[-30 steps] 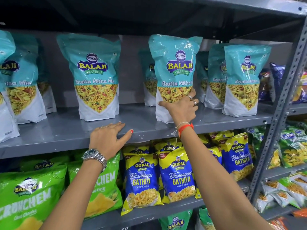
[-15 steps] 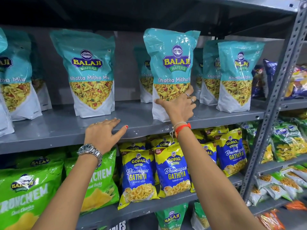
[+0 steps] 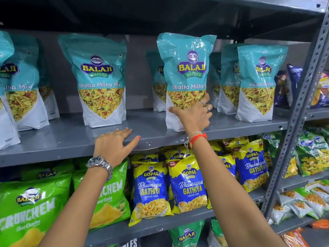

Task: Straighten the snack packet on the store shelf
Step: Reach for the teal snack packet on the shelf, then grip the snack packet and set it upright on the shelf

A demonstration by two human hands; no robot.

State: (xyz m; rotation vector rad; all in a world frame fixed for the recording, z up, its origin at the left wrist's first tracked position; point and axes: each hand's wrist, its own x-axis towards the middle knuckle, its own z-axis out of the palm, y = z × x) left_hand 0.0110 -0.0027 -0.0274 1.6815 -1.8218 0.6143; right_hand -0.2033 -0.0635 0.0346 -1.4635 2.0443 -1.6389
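Note:
A teal and white Balaji Khatta Mitha Mix packet [image 3: 185, 65] stands upright near the front of the grey upper shelf [image 3: 71, 139], right of centre. My right hand [image 3: 194, 116] grips its lower part, thumb on the left side and fingers around the right edge. My left hand [image 3: 114, 145] lies flat on the shelf's front lip, fingers spread, holding nothing, about a hand's width left of the packet.
More teal packets stand on the same shelf: one to the left [image 3: 99, 81], one to the right [image 3: 258, 82], others behind. Green Crunchem bags [image 3: 30, 207] and blue Gathiya packs [image 3: 188, 186] fill the shelf below. A perforated grey upright [image 3: 300, 104] bounds the right side.
The held packet stands a little straighter than a second ago, with my right hand still gripping it. My left hand stays on the shelf edge. The camera has shifted slightly.

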